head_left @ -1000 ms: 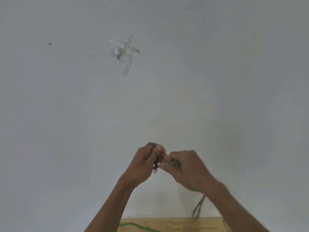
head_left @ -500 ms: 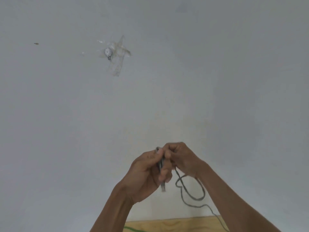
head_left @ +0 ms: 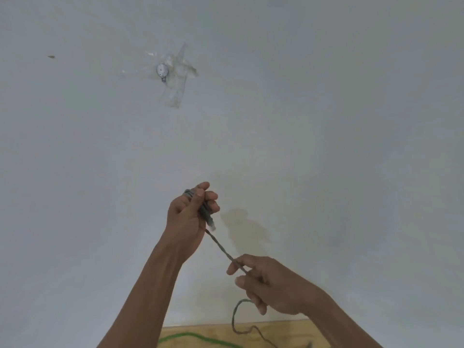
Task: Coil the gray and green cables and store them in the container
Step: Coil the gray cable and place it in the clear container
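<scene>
Against a bare white wall (head_left: 326, 121), the left hand (head_left: 187, 217) clamps the limp gray cable (head_left: 222, 248) coils near its plug — the right hand (head_left: 266, 282) pinches the taut strand, best gripped there.

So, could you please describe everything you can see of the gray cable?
The gray cable is thin, dull and flexible-looking. Several turns are bunched in the left hand, with a pale plug end poking out below the fingers. From there a taut stretch slants down to the right hand, which pinches it. Below that hand it hangs in a slack loop and trails onto the wooden surface near the green cable.
</scene>
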Tool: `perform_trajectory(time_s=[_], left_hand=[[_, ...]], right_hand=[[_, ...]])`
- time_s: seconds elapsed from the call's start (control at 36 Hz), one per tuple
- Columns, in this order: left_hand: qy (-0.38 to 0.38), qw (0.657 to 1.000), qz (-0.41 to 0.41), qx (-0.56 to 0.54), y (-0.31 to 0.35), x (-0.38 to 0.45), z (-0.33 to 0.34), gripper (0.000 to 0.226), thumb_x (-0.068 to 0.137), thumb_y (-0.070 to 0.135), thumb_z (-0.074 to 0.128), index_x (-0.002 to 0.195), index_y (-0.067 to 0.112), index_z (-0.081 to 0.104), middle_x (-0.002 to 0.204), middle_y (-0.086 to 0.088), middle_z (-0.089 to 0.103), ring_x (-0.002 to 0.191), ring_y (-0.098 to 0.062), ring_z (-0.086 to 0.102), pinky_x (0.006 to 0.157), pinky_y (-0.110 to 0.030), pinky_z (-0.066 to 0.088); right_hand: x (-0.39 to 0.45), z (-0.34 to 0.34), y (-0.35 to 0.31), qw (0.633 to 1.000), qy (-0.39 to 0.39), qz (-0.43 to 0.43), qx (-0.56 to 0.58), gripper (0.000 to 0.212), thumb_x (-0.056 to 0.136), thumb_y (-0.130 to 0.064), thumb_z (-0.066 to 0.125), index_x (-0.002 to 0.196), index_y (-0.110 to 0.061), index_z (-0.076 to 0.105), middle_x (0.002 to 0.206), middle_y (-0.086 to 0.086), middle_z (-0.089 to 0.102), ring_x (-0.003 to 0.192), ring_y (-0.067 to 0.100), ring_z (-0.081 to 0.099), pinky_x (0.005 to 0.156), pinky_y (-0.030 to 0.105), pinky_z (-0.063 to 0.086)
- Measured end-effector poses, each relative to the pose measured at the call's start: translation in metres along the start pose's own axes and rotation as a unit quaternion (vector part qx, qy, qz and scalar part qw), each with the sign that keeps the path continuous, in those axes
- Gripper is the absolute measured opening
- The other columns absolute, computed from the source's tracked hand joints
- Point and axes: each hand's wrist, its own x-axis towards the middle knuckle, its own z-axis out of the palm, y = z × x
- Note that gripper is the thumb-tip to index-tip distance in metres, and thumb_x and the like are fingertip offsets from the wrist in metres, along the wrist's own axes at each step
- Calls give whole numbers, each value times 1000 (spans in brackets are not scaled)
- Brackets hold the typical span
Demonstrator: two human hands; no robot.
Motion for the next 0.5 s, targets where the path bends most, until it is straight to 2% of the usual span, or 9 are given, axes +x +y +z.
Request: perform_trajectory(time_s=[0.08, 0.14, 0.17, 0.22, 0.28, 0.33, 0.39, 0.42, 0.5], left_hand=[[5, 998, 11, 55, -2, 2, -11, 21, 105, 9, 41, 107, 3, 61, 78, -2, 69, 65, -15, 66, 73, -25, 57], [3, 985, 34, 167, -3, 1, -19, 25, 105, 9, 41, 98, 4, 65, 89, -4, 71, 72, -17, 70, 72, -28, 55], [-2, 973, 43, 228, -5, 1, -22, 26, 106, 9, 41, 97, 3, 65, 91, -4, 72, 75, -18, 72, 70, -31, 53], [-22, 949, 40, 311, -8, -2, -27, 24, 106, 8, 41, 103, -3, 62, 88, -3, 74, 76, -19, 73, 72, -35, 51], [-62, 925, 26, 375, -12, -6, -28, 23, 106, 8, 41, 105, -5, 60, 89, -10, 74, 76, -21, 72, 70, -25, 52], [-112, 899, -1, 422, -18, -11, -26, 22, 105, 7, 41, 102, -5, 59, 89, -14, 73, 74, -22, 72, 67, -20, 51], [-155, 887, -44, 432, -23, -21, -20, 24, 106, 12, 40, 100, -3, 58, 85, -15, 73, 71, -23, 70, 61, -21, 49], [-173, 892, -72, 412, -25, -26, -17, 29, 107, 18, 39, 100, -3, 58, 80, -15, 72, 68, -25, 68, 59, -25, 47], [-222, 908, -180, 307, -26, -46, -3, 60, 106, 46, 26, 93, 1, 64, 66, -15, 64, 58, -26, 57, 58, -32, 45]], right_hand=[[-5, -7, -3, 997, -12, 5, -69, 8, 99, -26, 50, 100, -27, 58, 58, -5, 59, 52, 15, 60, 73, 40, 55], [-9, -12, -8, 994, -26, -2, -104, 7, 98, -25, 51, 101, -29, 57, 61, -4, 64, 57, 14, 65, 82, 42, 55], [-11, -15, -12, 992, -31, -8, -120, 9, 98, -24, 52, 103, -30, 57, 64, -5, 65, 58, 13, 67, 81, 39, 56], [-14, -24, -22, 988, -24, -29, -150, 14, 98, -23, 53, 106, -33, 59, 64, -11, 61, 55, 8, 63, 66, 27, 54], [-13, -38, -31, 977, 23, -57, -203, 16, 98, -24, 54, 106, -34, 63, 58, -18, 56, 50, 1, 51, 58, 21, 46], [-10, -54, -41, 957, 87, -86, -263, 13, 96, -29, 57, 104, -33, 67, 57, -22, 55, 49, 2, 48, 55, 21, 41], [-4, -70, -52, 932, 144, -114, -313, 11, 93, -36, 60, 99, -34, 69, 60, -23, 57, 53, 2, 51, 57, 24, 44], [-1, -76, -57, 922, 164, -123, -329, 9, 92, -38, 62, 97, -35, 69, 63, -24, 59, 57, 1, 53, 59, 26, 46], [13, -90, -63, 917, 171, -161, -324, 8, 88, -38, 68, 95, -34, 71, 80, -22, 68, 75, 1, 63, 70, 31, 53]])
